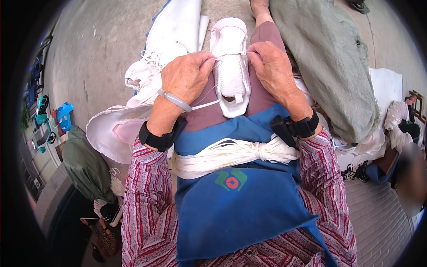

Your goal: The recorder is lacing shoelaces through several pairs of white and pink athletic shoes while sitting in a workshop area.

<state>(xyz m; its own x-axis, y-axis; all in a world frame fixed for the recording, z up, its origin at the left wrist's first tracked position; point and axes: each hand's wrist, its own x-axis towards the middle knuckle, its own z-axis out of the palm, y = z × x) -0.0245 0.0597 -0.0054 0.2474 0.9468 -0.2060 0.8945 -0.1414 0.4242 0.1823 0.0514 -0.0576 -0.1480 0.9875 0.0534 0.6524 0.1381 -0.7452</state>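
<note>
Your forearms come up from the lower edge, angled inward so the hands meet over your lap. Your left hand [187, 75] is curled knuckles-up, fingers folded under, thumb and forefinger pinched together at its inner side. Your right hand [272, 69] lies flatter — back to the camera, fingers bent forward, fingertips pinched at its inner edge and facing the left hand's. Both wrists are bent slightly, each with a black band; the left one also carries a pale bangle.
</note>
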